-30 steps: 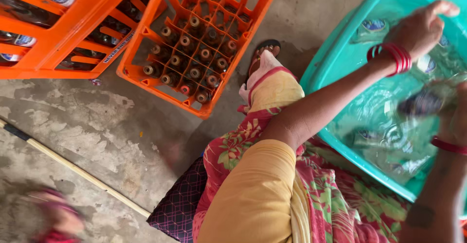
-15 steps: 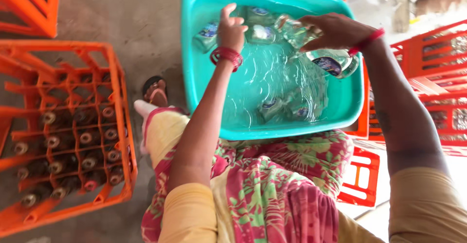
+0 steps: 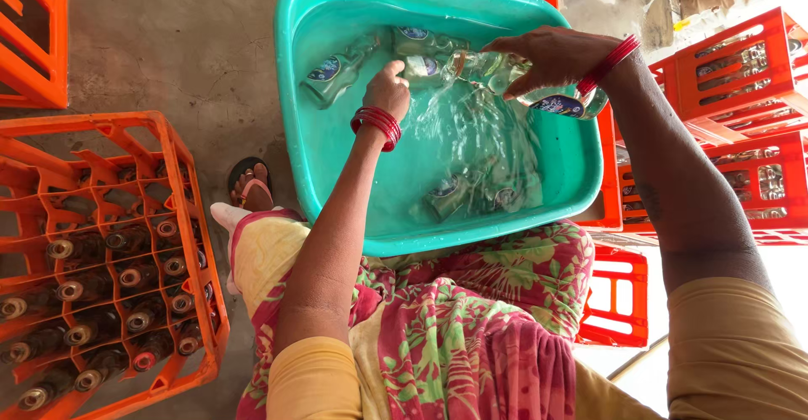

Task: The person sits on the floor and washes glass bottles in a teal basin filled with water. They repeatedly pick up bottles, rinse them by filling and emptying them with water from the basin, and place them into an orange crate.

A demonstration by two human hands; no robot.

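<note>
1. Right hand [image 3: 551, 54] is curled over a clear glass bottle [image 3: 539, 92] with a dark oval label, fingers wrapped on its upper part, holding it tilted just above the water at the far right side of the teal tub [image 3: 337, 193].
2. Left hand [image 3: 387, 87] is closed up loosely, knuckles toward the camera, dipped at the water near the middle of the tub. It looks like it's on the neck of another bottle [image 3: 425, 66], but the splashing hides the fingertips, so I can't tell exactly what it's pinching. Red bangles [image 3: 376, 125] sit on that wrist.
3. Moving out inside the tub: one more clear bottle [image 3: 332, 75] lies near the far left corner, and a few submerged bottles [image 3: 471, 193] sit along the near wall, closest to the person's lap.
4. So, my read on progress: some bottles are soaking, one is lifted out, and plenty look unwashed.
5. Left of the tub, on the concrete floor [image 3: 194, 58], there's an orange crate [image 3: 168, 243] with dark capped bottles [image 3: 101, 294] standing in its cells; several cells are empty.
6. Right of the tub, stacked red crates [image 3: 741, 117] hold clear glass.
7. A sandalled foot [image 3: 250, 186] pokes out between the tub and the orange crate.
</note>
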